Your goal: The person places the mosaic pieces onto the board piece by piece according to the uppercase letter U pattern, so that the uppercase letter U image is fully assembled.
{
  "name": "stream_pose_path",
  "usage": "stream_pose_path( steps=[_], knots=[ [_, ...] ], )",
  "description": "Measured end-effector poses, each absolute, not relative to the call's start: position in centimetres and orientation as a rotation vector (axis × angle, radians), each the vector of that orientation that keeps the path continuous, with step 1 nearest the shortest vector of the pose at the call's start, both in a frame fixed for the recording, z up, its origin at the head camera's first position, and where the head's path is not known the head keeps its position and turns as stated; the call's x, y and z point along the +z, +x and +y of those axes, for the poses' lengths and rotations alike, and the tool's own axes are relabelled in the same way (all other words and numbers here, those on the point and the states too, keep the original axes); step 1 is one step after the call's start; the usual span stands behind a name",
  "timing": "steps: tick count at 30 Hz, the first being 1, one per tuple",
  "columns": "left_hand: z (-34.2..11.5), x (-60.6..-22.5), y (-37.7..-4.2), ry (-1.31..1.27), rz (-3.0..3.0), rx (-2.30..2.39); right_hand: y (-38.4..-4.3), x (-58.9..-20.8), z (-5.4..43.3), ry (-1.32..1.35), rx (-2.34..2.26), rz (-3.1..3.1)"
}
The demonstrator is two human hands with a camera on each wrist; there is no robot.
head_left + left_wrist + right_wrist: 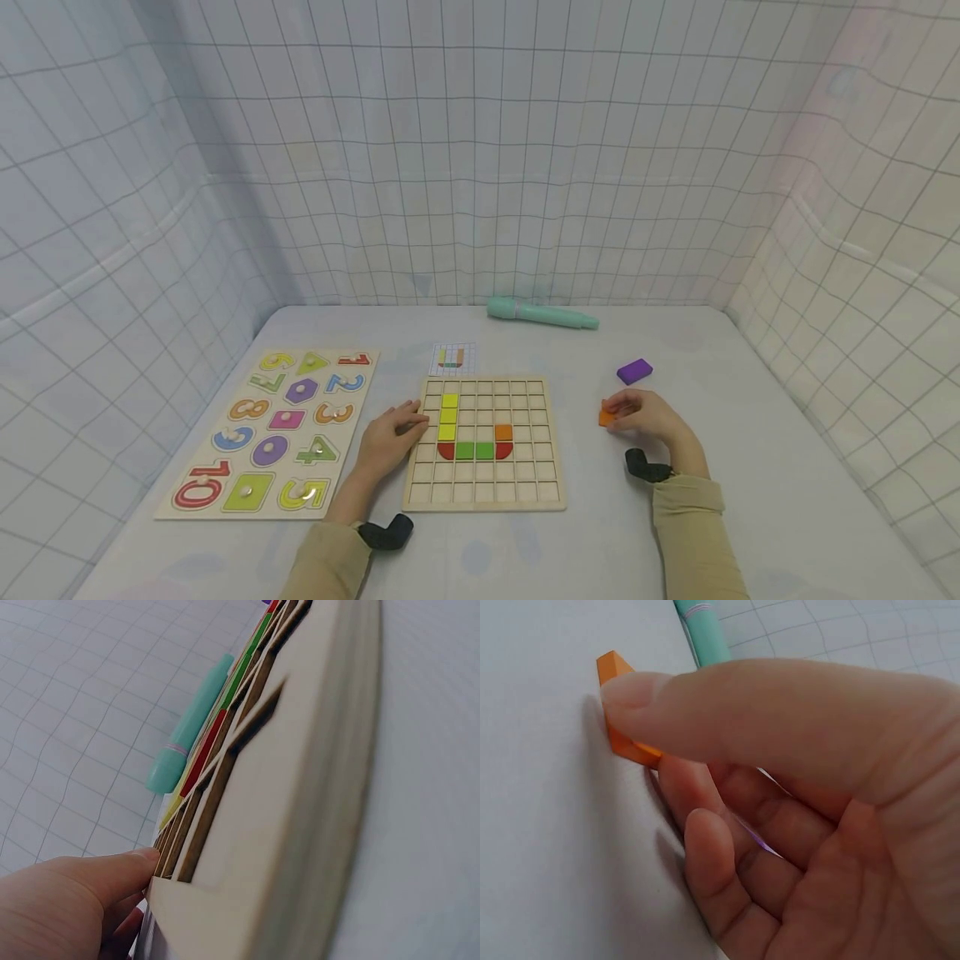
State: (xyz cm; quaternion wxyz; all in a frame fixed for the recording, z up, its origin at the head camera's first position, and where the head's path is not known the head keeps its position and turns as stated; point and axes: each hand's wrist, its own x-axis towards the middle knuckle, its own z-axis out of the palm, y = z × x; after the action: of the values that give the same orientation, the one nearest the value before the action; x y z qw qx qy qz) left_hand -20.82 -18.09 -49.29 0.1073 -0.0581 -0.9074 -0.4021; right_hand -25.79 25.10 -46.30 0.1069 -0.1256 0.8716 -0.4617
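In the head view, a wooden grid board (527,506) bears three yellow tiles (448,415), a red rounded piece at each lower corner, two green tiles (475,451) between them and one orange tile (503,432), together making a U shape. My left hand (388,435) rests at the board's left edge, thumb and fingertips touching the rim. Right of the board, my right hand (647,416) pinches an orange block (615,731) between thumb and fingers, low at the tabletop. A purple block (634,371) lies just beyond that hand.
A small card (465,358) printed with a coloured U lies behind the board. At left is a number-and-shape knob puzzle (360,417). A mint-green marker-like stick (551,315) lies at the back, near the gridded cloth wall (525,167).
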Motion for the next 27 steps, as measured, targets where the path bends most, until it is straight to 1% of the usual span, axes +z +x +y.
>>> stream_pose_path(
  steps=[14,27],
  knots=[
    [-18.15,-49.29,-20.79,-0.192,-2.664,-1.189,-25.81,-46.48,25.18,-0.415,-1.365,2.558],
    [-18.15,-49.22,-20.74,-0.200,-2.654,-1.184,-25.50,-46.04,24.70,-0.358,-1.255,2.601]
  ],
)
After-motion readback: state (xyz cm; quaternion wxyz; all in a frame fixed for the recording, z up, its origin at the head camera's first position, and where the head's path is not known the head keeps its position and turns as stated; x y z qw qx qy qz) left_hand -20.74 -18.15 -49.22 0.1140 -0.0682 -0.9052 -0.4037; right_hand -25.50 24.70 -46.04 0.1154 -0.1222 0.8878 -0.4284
